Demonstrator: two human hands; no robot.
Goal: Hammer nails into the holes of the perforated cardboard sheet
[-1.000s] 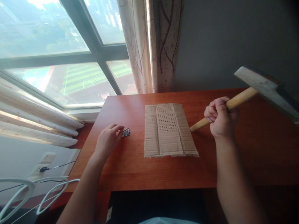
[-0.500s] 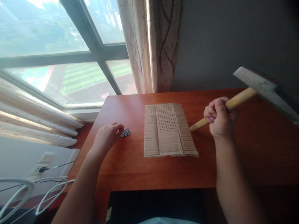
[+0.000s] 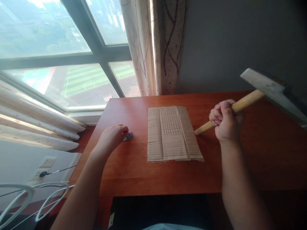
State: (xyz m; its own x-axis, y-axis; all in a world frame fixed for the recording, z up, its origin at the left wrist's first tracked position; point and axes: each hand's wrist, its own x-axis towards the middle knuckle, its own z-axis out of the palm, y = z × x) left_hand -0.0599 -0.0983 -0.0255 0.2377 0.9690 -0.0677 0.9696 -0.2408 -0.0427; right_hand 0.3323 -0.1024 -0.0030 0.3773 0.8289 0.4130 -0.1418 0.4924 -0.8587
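Currently, right hand (image 3: pixel 227 121) fisted around hammer (image 3: pixel 248 100), head up; left hand (image 3: pixel 115 135) arched at metal pieces (image 3: pixel 129 136), hold unclear; cardboard (image 3: pixel 173 148) apart, back from front of desk (image 3: pixel 141 179).

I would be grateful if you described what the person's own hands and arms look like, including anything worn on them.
The left hand and right hand are gloveless, with no rings, watch or bracelet visible. Both forearms are bare as far as they show, without sleeves, cables or evident markings.
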